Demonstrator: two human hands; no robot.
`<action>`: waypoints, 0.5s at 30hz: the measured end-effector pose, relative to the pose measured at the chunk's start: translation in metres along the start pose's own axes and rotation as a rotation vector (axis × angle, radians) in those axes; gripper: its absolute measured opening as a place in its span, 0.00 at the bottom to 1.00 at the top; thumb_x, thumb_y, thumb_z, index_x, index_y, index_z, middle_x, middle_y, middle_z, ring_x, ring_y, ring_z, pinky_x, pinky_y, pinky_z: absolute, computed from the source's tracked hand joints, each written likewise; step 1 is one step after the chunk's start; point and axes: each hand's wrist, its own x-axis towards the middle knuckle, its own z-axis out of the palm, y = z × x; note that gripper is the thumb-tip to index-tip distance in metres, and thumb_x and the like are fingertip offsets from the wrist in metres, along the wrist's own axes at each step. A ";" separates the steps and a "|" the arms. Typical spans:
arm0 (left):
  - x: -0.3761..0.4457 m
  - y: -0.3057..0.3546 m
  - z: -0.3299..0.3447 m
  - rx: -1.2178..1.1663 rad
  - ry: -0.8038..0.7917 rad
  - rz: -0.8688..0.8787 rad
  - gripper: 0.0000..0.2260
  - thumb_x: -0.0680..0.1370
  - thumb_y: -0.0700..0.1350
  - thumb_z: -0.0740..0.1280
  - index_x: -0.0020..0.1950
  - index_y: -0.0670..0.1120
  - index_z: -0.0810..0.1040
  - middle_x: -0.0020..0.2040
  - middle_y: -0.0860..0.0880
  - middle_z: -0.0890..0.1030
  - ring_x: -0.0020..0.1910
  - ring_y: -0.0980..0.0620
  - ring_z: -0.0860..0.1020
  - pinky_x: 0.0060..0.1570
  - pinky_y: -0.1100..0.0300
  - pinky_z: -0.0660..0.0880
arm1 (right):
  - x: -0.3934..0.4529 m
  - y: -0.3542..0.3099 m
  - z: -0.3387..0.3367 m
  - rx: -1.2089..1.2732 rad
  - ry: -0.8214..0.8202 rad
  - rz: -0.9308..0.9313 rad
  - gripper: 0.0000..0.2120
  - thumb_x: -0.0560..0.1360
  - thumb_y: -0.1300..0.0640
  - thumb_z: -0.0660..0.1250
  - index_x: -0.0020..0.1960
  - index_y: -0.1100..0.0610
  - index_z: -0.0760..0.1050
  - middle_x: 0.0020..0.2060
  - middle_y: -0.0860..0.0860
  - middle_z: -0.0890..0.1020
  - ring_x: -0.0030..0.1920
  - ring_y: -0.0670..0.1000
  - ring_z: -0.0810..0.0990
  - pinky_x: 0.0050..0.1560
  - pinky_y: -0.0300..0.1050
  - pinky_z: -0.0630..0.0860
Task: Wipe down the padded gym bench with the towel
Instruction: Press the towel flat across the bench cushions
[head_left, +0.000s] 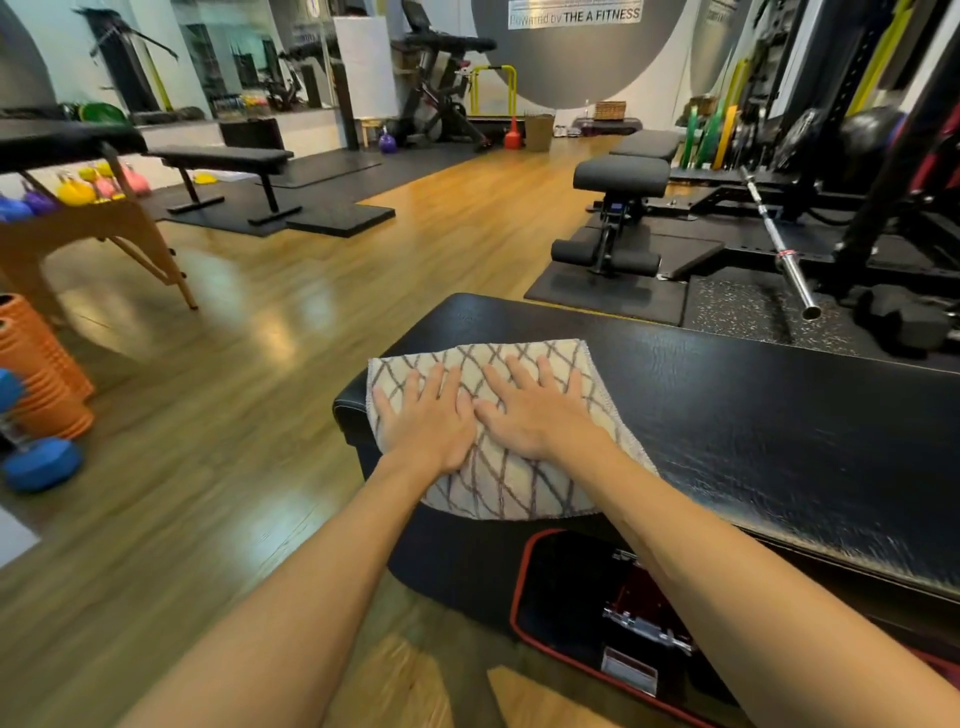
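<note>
A black padded gym bench (753, 405) runs from the centre of the view to the right edge. A cream towel (509, 483) with a grey diamond pattern lies spread over the bench's left end and hangs a little over its near edge. My left hand (426, 415) lies flat on the towel's left half, fingers straight and spread. My right hand (530, 405) presses flat on the towel beside it, fingers straight. The two hands almost touch at the thumbs.
A black bag with red trim (597, 613) sits under the bench. Orange foam rollers (36, 364) and a blue dumbbell (41, 462) stand at the left. A barbell (779, 244) and a black dumbbell (904, 317) lie beyond the bench, other benches farther back.
</note>
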 end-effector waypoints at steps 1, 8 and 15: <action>0.002 -0.001 0.000 -0.002 0.002 0.002 0.24 0.83 0.54 0.40 0.80 0.53 0.47 0.80 0.54 0.46 0.78 0.48 0.44 0.72 0.37 0.36 | 0.002 0.001 0.000 0.000 -0.001 -0.005 0.31 0.79 0.34 0.41 0.79 0.40 0.42 0.80 0.46 0.41 0.79 0.58 0.36 0.73 0.68 0.36; 0.046 -0.013 -0.006 0.000 -0.093 -0.018 0.25 0.82 0.54 0.40 0.80 0.53 0.45 0.80 0.54 0.44 0.78 0.48 0.43 0.71 0.35 0.37 | 0.043 -0.003 -0.006 -0.014 -0.013 -0.006 0.31 0.79 0.34 0.42 0.79 0.40 0.43 0.80 0.46 0.43 0.79 0.58 0.37 0.73 0.69 0.37; 0.100 -0.020 -0.005 0.025 -0.122 -0.021 0.25 0.82 0.56 0.39 0.80 0.53 0.44 0.80 0.54 0.42 0.78 0.47 0.41 0.71 0.34 0.39 | 0.103 0.001 -0.014 -0.015 -0.037 -0.002 0.31 0.78 0.32 0.41 0.79 0.38 0.43 0.80 0.44 0.43 0.79 0.57 0.38 0.73 0.68 0.36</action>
